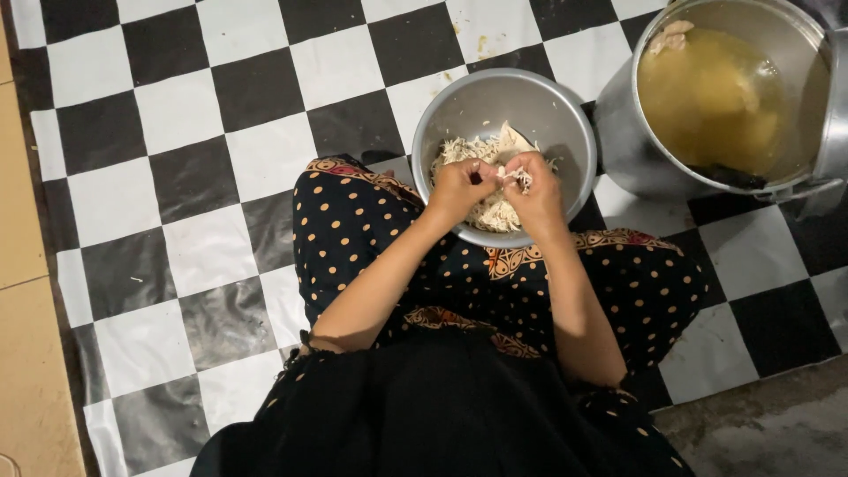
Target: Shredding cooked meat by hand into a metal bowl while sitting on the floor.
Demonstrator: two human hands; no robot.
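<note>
Fingertips (511, 175) of both hands meet over a round metal bowl (565, 132), pinching a pale strand of cooked chicken between them. Left hand (459, 187) is curled tight, its fingers bent inward and pressed on the meat; right hand (537, 190) mirrors it, fingers closed on the same piece, the two hands touching at the tips. Below them, a heap of shredded chicken (484, 150) fills the near half of the bowl, with one larger unshredded piece (515, 138) lying at the top of the pile. The bowl sits on a black-and-white checkered floor mat (177, 132), right against the person's knees, which are covered by a dark cloth with orange dots (353, 230). Both bare forearms reach forward from the lap to the bowl. Just beside the bowl, to the right, stands a large metal pot (623, 132) holding yellowish broth (707, 97); a pale bit of chicken (670, 35) floats near its far rim. Along the left edge of the mat runs a strip of tan floor (22, 309).
</note>
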